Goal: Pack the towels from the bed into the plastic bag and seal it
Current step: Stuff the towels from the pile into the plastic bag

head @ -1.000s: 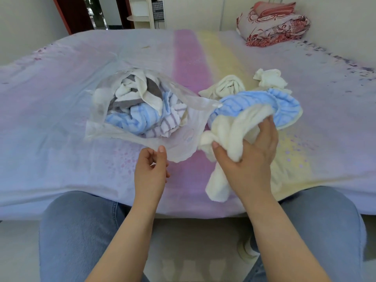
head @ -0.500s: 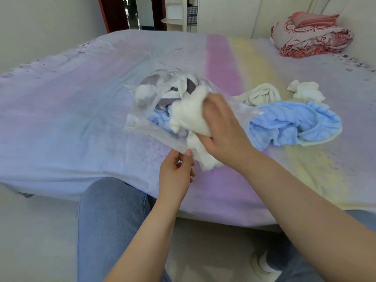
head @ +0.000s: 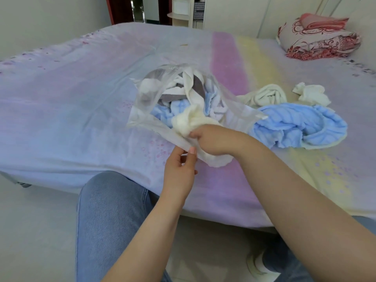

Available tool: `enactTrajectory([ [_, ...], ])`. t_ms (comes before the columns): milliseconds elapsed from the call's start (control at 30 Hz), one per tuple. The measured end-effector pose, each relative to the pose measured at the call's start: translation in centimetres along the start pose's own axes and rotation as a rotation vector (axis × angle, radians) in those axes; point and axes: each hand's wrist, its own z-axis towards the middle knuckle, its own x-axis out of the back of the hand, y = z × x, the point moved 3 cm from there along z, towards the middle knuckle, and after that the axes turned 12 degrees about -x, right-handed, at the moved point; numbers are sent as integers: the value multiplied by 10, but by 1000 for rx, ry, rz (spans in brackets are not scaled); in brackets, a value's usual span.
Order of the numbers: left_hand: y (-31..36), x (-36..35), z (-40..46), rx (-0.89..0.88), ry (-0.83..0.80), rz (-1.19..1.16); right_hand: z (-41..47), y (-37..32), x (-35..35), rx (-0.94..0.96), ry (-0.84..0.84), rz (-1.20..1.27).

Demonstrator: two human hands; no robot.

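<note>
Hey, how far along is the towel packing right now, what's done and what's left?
Roughly halfway. Several towels already sit inside the plastic bag. The right hand is pushing a cream towel through the mouth, which the left hand holds open by its edge. Left on the bed: a blue towel and two white towels. The bag is unsealed.

bag [head: 146, 110]: on the bed [head: 61, 110], centre
loose towels [head: 295, 123]: right of bag
folded bedding [head: 317, 37]: far right corner
</note>
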Motion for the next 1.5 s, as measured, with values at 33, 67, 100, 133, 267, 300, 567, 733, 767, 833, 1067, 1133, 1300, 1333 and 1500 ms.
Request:
enactTrajectory([
  [33, 0, 1, -1, -2, 9, 10, 14, -5, 1, -16, -9, -10],
  [67, -2, 2, -2, -1, 16, 23, 26, -8, 1, -42, -16, -40],
  [100, -3, 2, -3, 3, 15, 40, 37, -9, 0, -67, -22, -88],
  [133, -4, 3, -4, 12, 8, 59, 44, -11, -2, -82, -32, -146],
  [267, -9, 4, -5, 43, -18, 100, 50, -13, -5, -85, -15, -227],
  [300, -10, 3, -5, 45, -18, 98, 43, -12, -4, -86, -10, -221],
  [567, -8, -18, -9, -2, 103, 6, -58, 69, -6, 137, 657, 1051],
  [733, -2, -28, -11, 12, 112, -39, -21, 165, -21, -309, 1212, 970],
  [767, -3, -28, -11, 25, 111, -51, -3, 185, -26, -435, 1086, 830],
  [833, -5, -26, -12, 48, 91, -44, 29, 215, -45, -649, 681, 619],
  [1067, -13, -18, -14, 64, 27, 61, 39, 236, -56, -597, 564, 453],
  [1133, -13, -18, -13, 69, 29, 66, 23, 204, -47, -417, 490, 352],
  [1300, -11, -23, -11, 50, 40, 81, -56, 118, -43, 75, -118, 445],
  [1333, -11, -24, -10, 49, 38, 89, -62, 116, -38, 82, -166, 516],
  [1500, -11, -21, -12, 48, 21, 93, -18, 201, 12, -441, 711, 450],
])
